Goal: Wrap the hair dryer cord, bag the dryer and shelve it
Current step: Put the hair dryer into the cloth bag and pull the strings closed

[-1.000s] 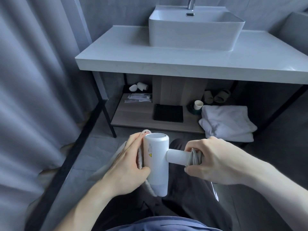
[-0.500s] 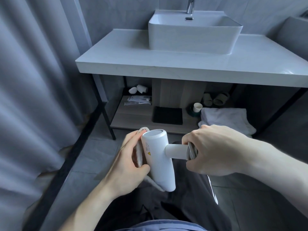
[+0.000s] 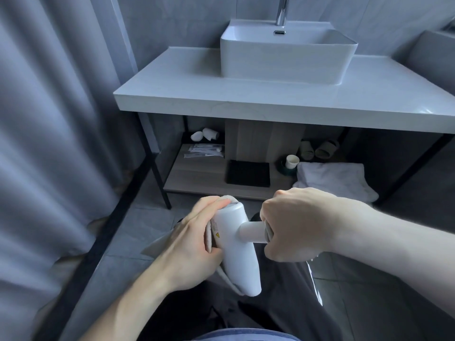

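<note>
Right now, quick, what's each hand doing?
Left hand: grips the hair dryer body and the cloth bag.
Right hand: closed round the dryer handle and wrapped cord.

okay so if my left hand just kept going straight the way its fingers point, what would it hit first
Probably the lower shelf under the counter: the left hand grips the hair dryer with a cloth bag, fingers pointing up-forward. Nothing shows between, though depth is unclear.

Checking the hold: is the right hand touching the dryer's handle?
Touching. The head view shows the right hand curled round the handle of the dryer, covering the grey cord wound there.
</note>
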The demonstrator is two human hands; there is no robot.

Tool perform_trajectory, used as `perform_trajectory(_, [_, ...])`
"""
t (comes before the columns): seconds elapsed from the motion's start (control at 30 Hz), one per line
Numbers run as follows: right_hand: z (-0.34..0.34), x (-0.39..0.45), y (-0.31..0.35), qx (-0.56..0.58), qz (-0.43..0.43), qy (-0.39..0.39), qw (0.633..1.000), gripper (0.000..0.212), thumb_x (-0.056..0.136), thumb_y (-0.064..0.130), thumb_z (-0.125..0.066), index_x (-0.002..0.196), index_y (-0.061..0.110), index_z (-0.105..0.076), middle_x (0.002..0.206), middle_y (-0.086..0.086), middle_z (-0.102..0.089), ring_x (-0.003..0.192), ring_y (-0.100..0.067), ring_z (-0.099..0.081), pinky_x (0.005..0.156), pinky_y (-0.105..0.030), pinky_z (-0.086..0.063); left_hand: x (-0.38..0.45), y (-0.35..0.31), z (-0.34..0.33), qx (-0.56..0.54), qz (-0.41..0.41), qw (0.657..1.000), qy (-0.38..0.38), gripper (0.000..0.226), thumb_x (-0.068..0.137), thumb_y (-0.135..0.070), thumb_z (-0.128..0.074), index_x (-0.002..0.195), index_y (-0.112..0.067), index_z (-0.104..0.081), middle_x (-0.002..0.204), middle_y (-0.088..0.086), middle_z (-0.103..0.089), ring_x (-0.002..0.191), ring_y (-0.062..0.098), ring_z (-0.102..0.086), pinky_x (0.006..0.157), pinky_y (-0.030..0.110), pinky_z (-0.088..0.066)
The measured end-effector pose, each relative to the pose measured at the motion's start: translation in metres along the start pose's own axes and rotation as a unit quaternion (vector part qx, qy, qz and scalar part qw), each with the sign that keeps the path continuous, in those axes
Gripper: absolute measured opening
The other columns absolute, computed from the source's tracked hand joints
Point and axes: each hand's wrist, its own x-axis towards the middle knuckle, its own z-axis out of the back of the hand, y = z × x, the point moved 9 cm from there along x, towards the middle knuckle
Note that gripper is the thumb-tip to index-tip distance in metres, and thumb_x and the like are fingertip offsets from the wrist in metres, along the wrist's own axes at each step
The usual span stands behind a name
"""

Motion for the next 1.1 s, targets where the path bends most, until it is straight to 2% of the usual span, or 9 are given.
perform_trajectory(0.2, [-0.027,0.016,-0.012,0.082,-0.031,0.104,0.991,0.028,0.078,0.032,-0.061,0.055,0.016,-0.063,0.054,-0.003,-0.066,0.05,-0.024,-0.064,0.053,-0.03,-0.055,-0.004,-0.017,-0.017,0.044,-0.004,0.997,0.063,0.092,0.074,-0.004,-0.05,0.153,-0.05,-0.037,0.149,-0.042,-0.032,0.125,-0.005,-0.049,0.102,0.021,-0.042])
perform_trajectory(0.27, [-0.037,0.021,-0.026,0.129,-0.053,0.138,0.981,0.031,0.079,0.04,-0.065,0.067,0.013,-0.073,0.066,-0.008,-0.08,0.053,-0.027,-0.075,0.061,-0.036,-0.064,-0.007,-0.024,-0.027,0.056,-0.013,0.994,0.092,0.093,0.077,-0.004,-0.05,0.157,-0.048,-0.034,0.151,-0.043,-0.028,0.122,-0.004,-0.05,0.103,0.024,-0.044])
perform_trajectory(0.33, [-0.049,0.025,-0.042,0.192,-0.078,0.162,0.965,0.04,0.081,0.045,-0.067,0.087,0.007,-0.078,0.081,-0.014,-0.085,0.055,-0.026,-0.075,0.057,-0.031,-0.059,-0.01,-0.025,-0.033,0.06,-0.003,0.992,0.112,0.095,0.079,-0.003,-0.051,0.161,-0.047,-0.031,0.151,-0.048,-0.023,0.125,-0.005,-0.05,0.103,0.019,-0.043])
perform_trajectory(0.47, [-0.077,0.026,-0.065,0.39,-0.135,0.196,0.89,0.035,0.086,0.039,-0.068,0.085,0.004,-0.068,0.072,-0.017,-0.075,0.059,-0.03,-0.07,0.049,-0.024,-0.05,-0.012,-0.022,-0.03,0.048,0.018,0.993,0.106,0.096,0.082,-0.003,-0.053,0.158,-0.056,-0.026,0.147,-0.049,-0.026,0.127,-0.014,-0.044,0.097,0.006,-0.035])
perform_trajectory(0.53, [-0.086,0.024,-0.069,0.474,-0.172,0.187,0.843,0.032,0.091,0.037,-0.067,0.087,0.006,-0.063,0.067,-0.018,-0.071,0.051,-0.028,-0.066,0.043,-0.021,-0.045,-0.012,-0.02,-0.025,0.046,0.029,0.995,0.087,0.091,0.083,-0.006,-0.055,0.151,-0.059,-0.027,0.138,-0.045,-0.037,0.11,-0.018,-0.048,0.094,0.009,-0.037])
perform_trajectory(0.63, [-0.098,0.02,-0.065,0.576,-0.225,0.179,0.765,0.041,0.096,0.043,-0.069,0.096,0.003,-0.068,0.062,-0.014,-0.071,0.045,-0.022,-0.068,0.038,-0.022,-0.048,-0.011,-0.009,-0.017,0.035,0.06,0.996,0.055,0.078,0.078,-0.007,-0.056,0.139,-0.054,-0.041,0.128,-0.037,-0.053,0.088,0.004,-0.057,0.086,0.019,-0.047])
perform_trajectory(0.7, [-0.104,0.018,-0.059,0.602,-0.24,0.181,0.739,0.049,0.094,0.052,-0.07,0.103,0.004,-0.072,0.066,-0.012,-0.075,0.048,-0.021,-0.07,0.04,-0.02,-0.048,-0.01,-0.002,-0.011,0.03,0.074,0.996,0.038,0.068,0.076,-0.006,-0.057,0.128,-0.049,-0.052,0.123,-0.033,-0.06,0.08,0.012,-0.058,0.08,0.02,-0.049])
perform_trajectory(0.93, [-0.104,0.015,-0.018,0.753,-0.179,0.164,0.611,0.037,0.102,0.043,-0.066,0.106,0.007,-0.071,0.083,-0.009,-0.079,0.059,-0.019,-0.076,0.043,-0.021,-0.054,-0.011,-0.004,-0.007,-0.022,0.106,0.994,0.028,0.057,0.083,-0.002,-0.057,0.121,-0.045,-0.059,0.116,-0.036,-0.069,0.065,0.007,-0.055,0.076,0.018,-0.046])
perform_trajectory(1.1, [-0.095,0.029,-0.009,0.786,-0.16,0.115,0.586,0.028,0.104,0.034,-0.064,0.097,0.009,-0.075,0.092,-0.011,-0.074,0.068,-0.02,-0.072,0.048,-0.022,-0.058,-0.008,-0.005,-0.002,-0.07,0.119,0.99,0.005,0.052,0.091,-0.004,-0.056,0.119,-0.048,-0.056,0.113,-0.024,-0.079,0.075,0.0,-0.066,0.082,0.038,-0.057])
